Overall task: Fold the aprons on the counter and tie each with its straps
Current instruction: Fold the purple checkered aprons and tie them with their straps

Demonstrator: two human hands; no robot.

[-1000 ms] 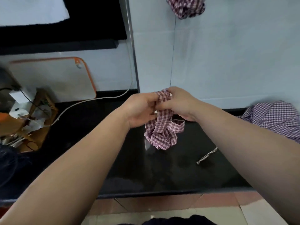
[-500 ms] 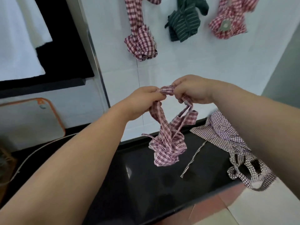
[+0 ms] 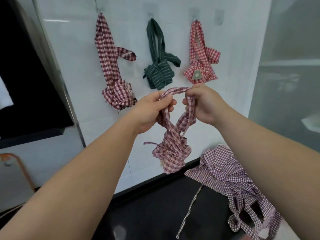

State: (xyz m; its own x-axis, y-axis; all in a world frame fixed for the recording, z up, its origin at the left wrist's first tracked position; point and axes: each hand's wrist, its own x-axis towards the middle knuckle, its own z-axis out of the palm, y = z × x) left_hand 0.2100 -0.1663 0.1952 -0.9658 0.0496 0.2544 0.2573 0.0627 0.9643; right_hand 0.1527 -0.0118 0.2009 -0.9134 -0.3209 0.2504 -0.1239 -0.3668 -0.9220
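Note:
A pink-and-maroon plaid apron [image 3: 171, 153], folded and tied into a bundle, hangs in the air from its neck loop. My left hand [image 3: 152, 111] grips the left side of that loop and my right hand [image 3: 204, 104] pinches the right side, holding it spread at chest height in front of the white wall. A purple checked apron [image 3: 230, 177] lies loose and unfolded on the black counter [image 3: 155, 213] at the right, its thin strap trailing toward the front.
Three tied bundles hang from wall hooks: a maroon plaid one [image 3: 116, 94], a dark green striped one [image 3: 159, 73] and a red checked one [image 3: 200, 70]. One hook [image 3: 219, 16] at the right is bare. An orange-rimmed board [image 3: 17, 167] leans at the left.
Both hands lifted the tied plaid bundle off the counter and up toward the wall hooks, and drew apart to open its loop. My view tilted upward, showing the hanging bundles.

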